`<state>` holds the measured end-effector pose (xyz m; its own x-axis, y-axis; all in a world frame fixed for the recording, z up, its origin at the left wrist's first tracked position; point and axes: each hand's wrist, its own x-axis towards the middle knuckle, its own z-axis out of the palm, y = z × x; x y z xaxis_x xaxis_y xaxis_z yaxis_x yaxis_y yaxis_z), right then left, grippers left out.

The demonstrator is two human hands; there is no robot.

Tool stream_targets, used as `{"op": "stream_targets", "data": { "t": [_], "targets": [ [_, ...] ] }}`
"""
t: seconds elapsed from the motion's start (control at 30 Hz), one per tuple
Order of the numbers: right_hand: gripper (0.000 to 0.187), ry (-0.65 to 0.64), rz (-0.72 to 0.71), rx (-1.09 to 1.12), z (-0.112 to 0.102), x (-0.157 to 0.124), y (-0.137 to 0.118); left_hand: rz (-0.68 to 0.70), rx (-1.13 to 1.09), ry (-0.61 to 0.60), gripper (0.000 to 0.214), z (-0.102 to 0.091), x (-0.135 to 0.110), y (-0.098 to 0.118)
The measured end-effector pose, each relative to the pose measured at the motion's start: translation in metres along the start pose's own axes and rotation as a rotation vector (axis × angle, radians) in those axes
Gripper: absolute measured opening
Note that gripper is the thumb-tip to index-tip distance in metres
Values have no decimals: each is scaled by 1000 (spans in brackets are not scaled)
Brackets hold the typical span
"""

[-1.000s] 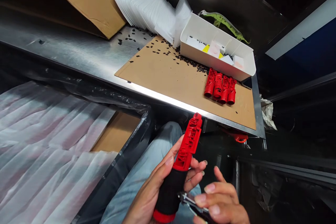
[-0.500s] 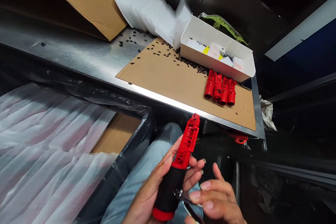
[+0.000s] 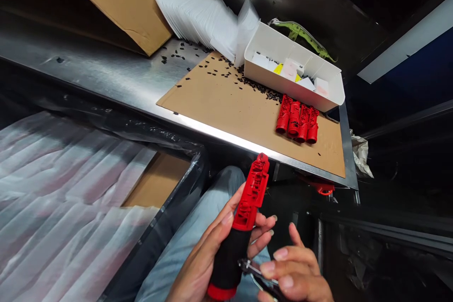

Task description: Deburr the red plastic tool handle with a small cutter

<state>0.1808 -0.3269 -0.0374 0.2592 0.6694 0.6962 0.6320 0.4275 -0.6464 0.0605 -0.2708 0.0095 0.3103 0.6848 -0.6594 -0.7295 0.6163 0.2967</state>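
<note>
Red-black handle (image 3: 240,229) — upright, red end tilted up-right, away.

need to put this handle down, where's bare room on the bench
Free: the cardboard mat left of the red parts, and the steel bench left of the mat. Crowded: the back, with black bits, white tray and white bags.

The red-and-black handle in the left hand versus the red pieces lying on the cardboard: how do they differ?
The handle carries a black grip sleeve on its lower part; the four red pieces are all red, with no sleeve. The handle is held tilted in the left hand below the bench edge; the red pieces lie side by side on the cardboard sheet. The right hand holds a small metal tool against the handle; nothing touches the red pieces. Both share the same ribbed red plastic.
</note>
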Motion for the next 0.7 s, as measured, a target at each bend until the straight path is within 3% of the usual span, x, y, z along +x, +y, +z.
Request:
{"op": "stream_targets", "data": {
  "t": [0.07, 0.17, 0.27, 0.37, 0.57, 0.7],
  "targets": [
    [9, 83, -65, 34, -6, -3, 10, -34, -25, 47, 37, 6, -2, 3],
    [10, 121, -54, -1, -11, -2, 14, -59, -52, 77, 39, 11, -3, 7],
    [15, -13, -43, -27, -8, 8, 9, -40, -58, 29, 33, 9, -3, 8],
    [18, -159, -137, -5, 0, 18, 4, -14, -47, -14, 32, 7, -3, 7],
    [16, -123, -97, -18, 13, 13, 4, -19, -13, -4, 28, 4, -5, 7],
    [13, -122, -70, -12, 0, 13, 5, -42, -43, 11, 25, -4, -3, 8]
  ]
}}
